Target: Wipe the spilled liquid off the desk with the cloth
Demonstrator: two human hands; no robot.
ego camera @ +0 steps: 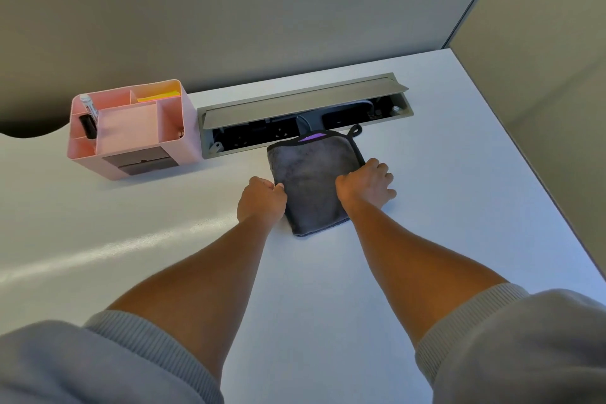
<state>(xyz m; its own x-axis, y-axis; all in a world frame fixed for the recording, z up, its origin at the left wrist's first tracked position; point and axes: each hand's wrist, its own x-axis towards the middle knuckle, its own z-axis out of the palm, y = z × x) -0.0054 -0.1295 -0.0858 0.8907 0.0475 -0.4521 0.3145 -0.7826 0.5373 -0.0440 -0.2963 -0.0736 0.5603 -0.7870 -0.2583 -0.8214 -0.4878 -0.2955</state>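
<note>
Both hands are down on the cloth [310, 180] now. The left hand [262, 198] has its fingers curled at the cloth's left edge, thumb tip pinching the fabric there, while the right hand [365, 185] sits on the right edge with knuckles bent, fingers tucked over the side and gripping it. One hand on each side looks like a way to keep the folded cloth flat and steady against the desk [442, 207], so the whole pad drags across evenly rather than bunching.

The cloth itself is dark grey, folded into a thick pad, a purple patch and a small hanging loop showing at its far end. That far end just overlaps the front lip of the open cable tray [305, 115], whose lid is tipped up, plugs and cables inside. Best kept dry, I'd say, which may explain working right at that edge.

No puddle shows on the white surface from here; any liquid is either beneath the cloth or too faint to spot. Off to the left, well apart, stands a pink organiser [131, 128] holding a marker [89, 108] and yellow notes.
</note>
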